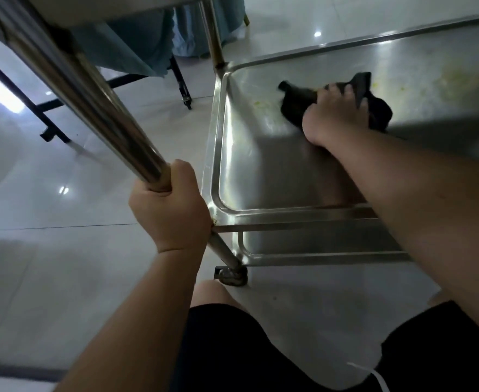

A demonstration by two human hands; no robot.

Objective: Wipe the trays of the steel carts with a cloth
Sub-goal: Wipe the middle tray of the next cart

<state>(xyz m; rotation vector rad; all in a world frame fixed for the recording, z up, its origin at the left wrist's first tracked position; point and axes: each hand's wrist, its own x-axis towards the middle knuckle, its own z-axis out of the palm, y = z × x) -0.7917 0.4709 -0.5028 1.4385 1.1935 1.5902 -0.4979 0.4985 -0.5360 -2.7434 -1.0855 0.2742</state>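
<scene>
A steel cart fills the view, and its middle tray (261, 165) spreads out to the right. My right hand (335, 114) presses a dark cloth (379, 111) onto the tray floor, fingers curled into the fabric. Yellowish smears (456, 80) mark the tray beyond the cloth, and a small one lies near the far left corner. My left hand (170, 205) grips the cart's near corner post (91, 91), which runs up to the top left. A lower tray (303, 250) shows beneath the middle one.
A caster wheel (232, 274) sits under the post on the pale tiled floor. Black folding table legs (45, 120) and blue-grey tablecloths (136, 46) stand behind the cart. My knees in black shorts are at the bottom edge.
</scene>
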